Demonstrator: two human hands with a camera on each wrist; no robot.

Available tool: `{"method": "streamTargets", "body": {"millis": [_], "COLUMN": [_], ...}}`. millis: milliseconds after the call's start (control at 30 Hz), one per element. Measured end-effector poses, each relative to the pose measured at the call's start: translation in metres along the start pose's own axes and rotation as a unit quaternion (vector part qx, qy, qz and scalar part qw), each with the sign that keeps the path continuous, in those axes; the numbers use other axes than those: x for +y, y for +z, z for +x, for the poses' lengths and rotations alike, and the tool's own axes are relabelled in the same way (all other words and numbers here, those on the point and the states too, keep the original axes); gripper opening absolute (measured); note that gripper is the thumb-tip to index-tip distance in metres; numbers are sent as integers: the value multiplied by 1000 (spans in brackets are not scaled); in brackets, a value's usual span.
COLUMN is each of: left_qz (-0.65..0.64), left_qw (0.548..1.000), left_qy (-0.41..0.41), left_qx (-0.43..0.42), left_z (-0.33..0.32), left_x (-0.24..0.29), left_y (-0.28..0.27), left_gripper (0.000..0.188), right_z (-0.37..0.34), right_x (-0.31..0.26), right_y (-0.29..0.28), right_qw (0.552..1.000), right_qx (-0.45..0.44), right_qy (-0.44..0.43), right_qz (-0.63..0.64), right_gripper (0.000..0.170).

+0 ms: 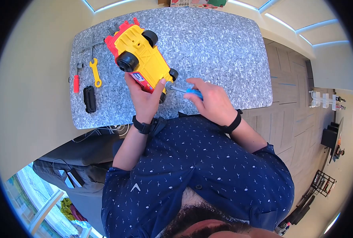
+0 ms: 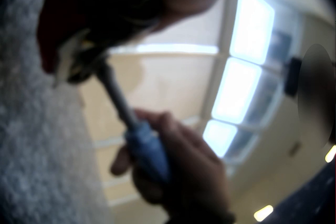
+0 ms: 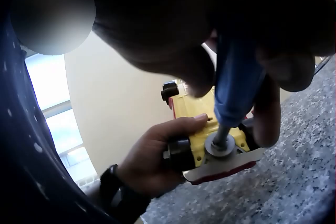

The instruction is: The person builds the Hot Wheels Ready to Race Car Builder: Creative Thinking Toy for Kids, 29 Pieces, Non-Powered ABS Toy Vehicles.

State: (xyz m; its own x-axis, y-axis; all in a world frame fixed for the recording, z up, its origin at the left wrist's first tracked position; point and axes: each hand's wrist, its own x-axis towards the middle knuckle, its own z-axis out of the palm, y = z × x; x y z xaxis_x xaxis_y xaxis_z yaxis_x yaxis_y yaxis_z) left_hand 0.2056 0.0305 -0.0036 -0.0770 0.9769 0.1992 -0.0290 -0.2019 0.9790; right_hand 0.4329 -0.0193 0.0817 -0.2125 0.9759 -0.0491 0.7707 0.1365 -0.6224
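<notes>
My left hand [image 1: 145, 101] grips a red and yellow toy car [image 1: 146, 55] near one end, thumb on its yellow underside. The car is tipped so its black wheels [image 1: 127, 61] face up toward the head camera. In my right hand [image 1: 216, 101] is a screwdriver with a blue handle [image 1: 194, 94], pinched between thumb and fingers. Its metal shaft points at the end of the car by my left thumb. In the right wrist view the tip meets a round grey disc [image 3: 219, 145] on the underside. The left wrist view is blurred, showing the blue handle [image 2: 148, 150] in my right hand.
On the speckled grey table [image 1: 220, 51], to the left, lie a yellow toy wrench [image 1: 95, 73], a red-handled tool [image 1: 76, 82] and a black ridged part [image 1: 89, 99]. A grey tool [image 1: 91, 47] is partly behind the car. Boxes [image 1: 198, 3] stand past the far edge.
</notes>
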Motion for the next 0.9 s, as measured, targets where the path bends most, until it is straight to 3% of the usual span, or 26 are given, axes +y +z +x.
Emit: {"method": "streamTargets", "body": {"millis": [67, 267, 367, 667, 767, 833, 867, 900], "left_qz": [3, 15, -4, -54, -57, -62, -8, 46], "left_qw": [1000, 1000, 1000, 999, 998, 997, 998, 997], "left_qy": [4, 8, -2, 2, 20, 55, 57, 58], "left_qx": [-1, -6, -3, -7, -1, 9, 2, -5], "left_z": [0, -2, -3, 0, 4, 9, 10, 12], "left_x": [0, 2, 3, 0, -1, 4, 5, 5], "left_y": [0, 1, 3, -4, -6, -4, -8, -13], "left_gripper": [93, 95, 95, 79, 79, 80, 79, 78], "right_z": [-3, -1, -2, -3, -2, -2, -2, 2], "right_x": [0, 5, 2, 10, 13, 25, 33, 43], "right_y": [4, 10, 7, 12, 7, 7, 8, 9], "right_qw": [992, 1000, 995, 997, 997, 993, 990, 969], "right_qx": [82, 9, 45, -1, -59, -39, -29, -17], "right_qy": [-99, -19, -83, -71, -34, -35, -36, -11], "right_qz": [-4, -12, -12, -3, 37, 103, 136, 245], "right_gripper": [35, 31, 29, 26, 27, 33, 36, 37]}}
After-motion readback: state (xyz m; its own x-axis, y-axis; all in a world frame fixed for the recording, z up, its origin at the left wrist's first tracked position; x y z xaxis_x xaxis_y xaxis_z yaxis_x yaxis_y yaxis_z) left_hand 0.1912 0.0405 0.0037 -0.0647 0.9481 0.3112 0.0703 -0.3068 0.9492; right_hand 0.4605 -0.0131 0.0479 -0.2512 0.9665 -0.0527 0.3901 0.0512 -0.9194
